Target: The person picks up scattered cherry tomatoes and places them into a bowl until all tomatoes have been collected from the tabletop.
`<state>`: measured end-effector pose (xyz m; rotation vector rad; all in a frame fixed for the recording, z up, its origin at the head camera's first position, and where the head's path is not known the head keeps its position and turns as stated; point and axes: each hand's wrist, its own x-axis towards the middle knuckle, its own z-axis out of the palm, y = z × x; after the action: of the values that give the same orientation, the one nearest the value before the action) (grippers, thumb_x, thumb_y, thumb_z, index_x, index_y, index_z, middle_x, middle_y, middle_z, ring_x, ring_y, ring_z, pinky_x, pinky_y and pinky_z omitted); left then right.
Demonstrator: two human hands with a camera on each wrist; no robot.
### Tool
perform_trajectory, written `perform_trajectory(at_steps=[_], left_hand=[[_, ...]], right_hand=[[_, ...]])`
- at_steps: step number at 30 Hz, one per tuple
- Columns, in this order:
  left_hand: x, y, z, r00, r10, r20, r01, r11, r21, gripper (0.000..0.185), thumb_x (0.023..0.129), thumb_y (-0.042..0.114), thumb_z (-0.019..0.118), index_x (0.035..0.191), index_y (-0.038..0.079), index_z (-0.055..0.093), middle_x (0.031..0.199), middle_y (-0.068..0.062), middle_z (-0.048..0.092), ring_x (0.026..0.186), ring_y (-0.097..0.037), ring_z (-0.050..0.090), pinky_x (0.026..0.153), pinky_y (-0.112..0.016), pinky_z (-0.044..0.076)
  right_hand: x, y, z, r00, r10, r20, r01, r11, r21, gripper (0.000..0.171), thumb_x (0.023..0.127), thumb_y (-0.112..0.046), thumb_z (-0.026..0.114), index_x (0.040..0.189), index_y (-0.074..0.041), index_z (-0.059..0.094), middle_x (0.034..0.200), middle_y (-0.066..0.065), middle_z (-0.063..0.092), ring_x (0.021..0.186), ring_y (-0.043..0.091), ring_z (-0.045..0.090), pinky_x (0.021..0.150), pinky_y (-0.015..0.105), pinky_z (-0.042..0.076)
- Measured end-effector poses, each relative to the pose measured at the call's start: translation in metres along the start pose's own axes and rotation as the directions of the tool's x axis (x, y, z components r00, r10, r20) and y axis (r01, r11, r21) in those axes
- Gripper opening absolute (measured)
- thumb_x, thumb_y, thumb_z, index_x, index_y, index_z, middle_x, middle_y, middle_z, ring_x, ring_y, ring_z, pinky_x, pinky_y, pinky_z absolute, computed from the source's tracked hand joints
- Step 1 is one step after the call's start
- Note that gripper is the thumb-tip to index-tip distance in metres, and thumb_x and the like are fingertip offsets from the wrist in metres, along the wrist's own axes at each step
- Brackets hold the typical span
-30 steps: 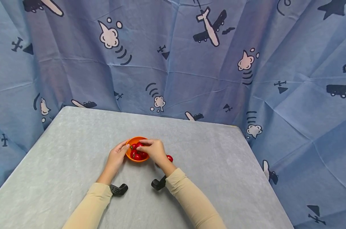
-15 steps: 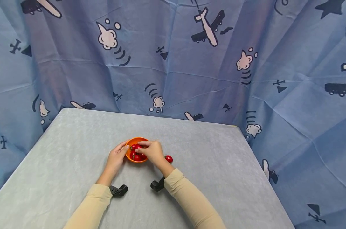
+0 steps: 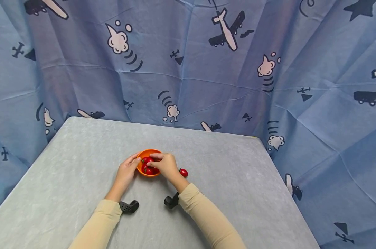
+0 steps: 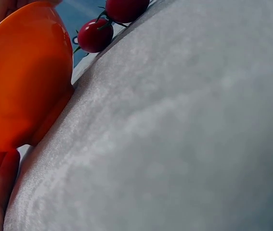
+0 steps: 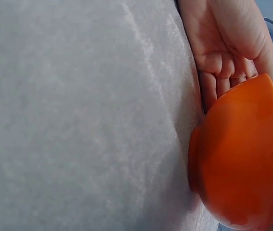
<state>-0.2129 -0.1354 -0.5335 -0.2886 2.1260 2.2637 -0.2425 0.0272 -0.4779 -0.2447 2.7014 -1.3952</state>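
Observation:
An orange bowl (image 3: 149, 175) stands on the table with several red cherry tomatoes (image 3: 149, 171) inside. My left hand (image 3: 127, 172) holds it at its left side, thumb over the rim and fingers along the outer wall; the right wrist view shows that palm (image 5: 223, 33) low beside the bowl (image 5: 242, 154). From the right, my right hand (image 3: 167, 166) reaches over the rim, thumb and forefinger pinching a cherry tomato among the others. That hand partly hides the bowl's contents.
A loose cherry tomato (image 3: 183, 172) lies on the table (image 3: 231, 173) right of the bowl, by the right wrist. Two tomatoes with green stems, one of them a smaller tomato (image 4: 95, 36), appear beyond the bowl in the left wrist view. A patterned blue curtain (image 3: 194, 69) hangs behind.
My right hand has shifted slightly left and down over the bowl, uncovering more of the loose tomato beside its wrist. The left hand and bowl have stayed in place.

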Motion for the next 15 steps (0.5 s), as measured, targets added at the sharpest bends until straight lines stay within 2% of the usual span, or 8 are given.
perform_trajectory(at_steps=[4, 7, 9, 11, 14, 15], left_hand=[[0.001, -0.002, 0.000, 1.000, 0.005, -0.010, -0.005, 1.000, 0.012, 0.050, 0.103, 0.035, 0.054, 0.147, 0.010, 0.049, 0.149, -0.009, 0.052, 0.120, 0.003, 0.054, 0.087, -0.002, 0.045], [0.002, -0.002, 0.000, 1.000, 0.010, -0.015, -0.010, 1.000, 0.013, 0.050, 0.103, 0.034, 0.054, 0.146, 0.009, 0.050, 0.148, -0.010, 0.053, 0.118, 0.005, 0.054, 0.088, -0.002, 0.045], [0.002, -0.003, 0.000, 1.000, 0.011, -0.017, -0.011, 1.000, 0.012, 0.050, 0.103, 0.034, 0.054, 0.146, 0.009, 0.050, 0.148, -0.010, 0.053, 0.118, 0.006, 0.054, 0.087, -0.002, 0.045], [0.003, -0.003, 0.000, 1.000, 0.009, -0.017, -0.009, 1.000, 0.014, 0.051, 0.103, 0.034, 0.054, 0.146, 0.010, 0.049, 0.149, -0.010, 0.052, 0.116, 0.008, 0.054, 0.087, -0.001, 0.045], [0.004, -0.004, -0.001, 1.000, 0.006, -0.018, -0.006, 1.000, 0.016, 0.050, 0.103, 0.034, 0.054, 0.147, 0.010, 0.049, 0.149, -0.010, 0.052, 0.114, 0.009, 0.054, 0.086, -0.002, 0.045], [0.004, -0.004, -0.001, 1.000, 0.006, -0.019, -0.006, 1.000, 0.018, 0.050, 0.103, 0.034, 0.054, 0.147, 0.010, 0.049, 0.149, -0.009, 0.052, 0.116, 0.008, 0.054, 0.086, -0.002, 0.045]], right_hand=[[-0.001, 0.002, -0.004, 1.000, 0.013, 0.006, -0.013, 0.999, 0.038, 0.034, 0.079, -0.023, 0.085, 0.111, -0.016, 0.078, 0.118, 0.006, 0.074, 0.124, 0.024, 0.062, 0.100, 0.034, 0.054], [-0.002, 0.004, -0.011, 1.000, 0.011, -0.006, -0.010, 0.997, 0.081, 0.034, 0.079, -0.023, 0.085, 0.111, -0.015, 0.078, 0.117, 0.005, 0.075, 0.120, 0.022, 0.064, 0.097, 0.032, 0.056], [-0.004, 0.006, -0.019, 1.000, 0.016, -0.018, -0.014, 0.993, 0.119, 0.033, 0.079, -0.023, 0.085, 0.111, -0.015, 0.078, 0.113, 0.005, 0.076, 0.099, 0.024, 0.070, 0.083, 0.030, 0.060], [-0.004, 0.009, -0.027, 0.999, 0.023, -0.039, -0.016, 0.988, 0.156, 0.032, 0.080, -0.023, 0.084, 0.110, -0.013, 0.078, 0.110, 0.005, 0.077, 0.090, 0.021, 0.071, 0.077, 0.027, 0.060], [-0.004, 0.014, -0.041, 0.997, 0.046, -0.064, -0.031, 0.974, 0.224, 0.030, 0.081, -0.021, 0.082, 0.110, -0.011, 0.078, 0.109, 0.008, 0.077, 0.083, 0.019, 0.072, 0.071, 0.024, 0.060], [-0.004, 0.016, -0.045, 0.996, 0.050, -0.075, -0.032, 0.973, 0.229, 0.030, 0.082, -0.021, 0.082, 0.110, -0.010, 0.078, 0.109, 0.008, 0.077, 0.090, 0.017, 0.073, 0.073, 0.022, 0.059]])
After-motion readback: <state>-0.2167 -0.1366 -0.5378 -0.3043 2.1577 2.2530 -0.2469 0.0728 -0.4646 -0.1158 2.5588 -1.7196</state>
